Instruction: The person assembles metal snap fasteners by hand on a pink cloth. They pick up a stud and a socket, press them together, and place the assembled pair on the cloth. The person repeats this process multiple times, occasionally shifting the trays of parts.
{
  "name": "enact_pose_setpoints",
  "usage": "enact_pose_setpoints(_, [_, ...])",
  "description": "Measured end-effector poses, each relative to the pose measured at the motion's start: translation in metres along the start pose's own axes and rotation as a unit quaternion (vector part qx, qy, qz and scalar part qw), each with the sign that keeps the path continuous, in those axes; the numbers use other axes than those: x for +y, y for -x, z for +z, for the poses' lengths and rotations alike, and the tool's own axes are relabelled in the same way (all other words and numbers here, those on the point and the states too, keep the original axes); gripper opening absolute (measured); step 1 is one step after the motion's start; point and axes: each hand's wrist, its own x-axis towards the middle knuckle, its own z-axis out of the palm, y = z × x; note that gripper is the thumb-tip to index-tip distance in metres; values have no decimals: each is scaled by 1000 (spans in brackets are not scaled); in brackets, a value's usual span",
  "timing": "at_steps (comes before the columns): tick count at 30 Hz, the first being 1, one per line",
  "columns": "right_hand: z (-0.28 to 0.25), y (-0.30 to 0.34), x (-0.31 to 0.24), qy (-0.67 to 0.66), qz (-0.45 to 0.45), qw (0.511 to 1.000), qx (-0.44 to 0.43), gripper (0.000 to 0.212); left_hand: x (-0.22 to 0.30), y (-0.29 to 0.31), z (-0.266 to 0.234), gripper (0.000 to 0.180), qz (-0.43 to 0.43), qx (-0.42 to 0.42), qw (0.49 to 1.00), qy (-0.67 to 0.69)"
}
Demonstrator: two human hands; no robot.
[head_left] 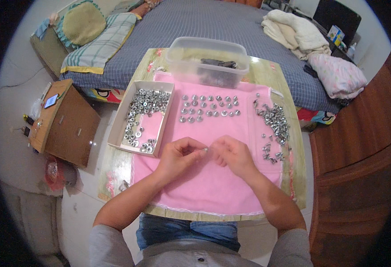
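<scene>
My left hand is over the middle of the pink cloth, thumb and forefinger pinched on a small shiny metal fastener. Close beside it, my right hand has its fingers curled toward that piece; motion smears them, so whether they grip anything is unclear. Beyond the hands, several metal fasteners stand in rough rows on the cloth. On the left, a white open box holds many round, nut-like metal pieces. Loose screw-like metal pieces lie heaped on the right.
A clear plastic tub with dark items inside stands at the table's far edge. Behind it is a bed with a blue checked cover. A wooden cabinet is at the left, with a phone on top.
</scene>
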Motion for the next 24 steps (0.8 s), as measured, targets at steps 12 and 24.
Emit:
enact_pose_setpoints(12, [-3, 8, -6, 314, -197, 929, 12, 11, 45, -61, -11, 13, 146, -50, 921, -357])
enact_pose_setpoints(24, [-4, 7, 2, 304, -218, 927, 12, 13, 24, -102, -2, 11, 161, -77, 840, -512])
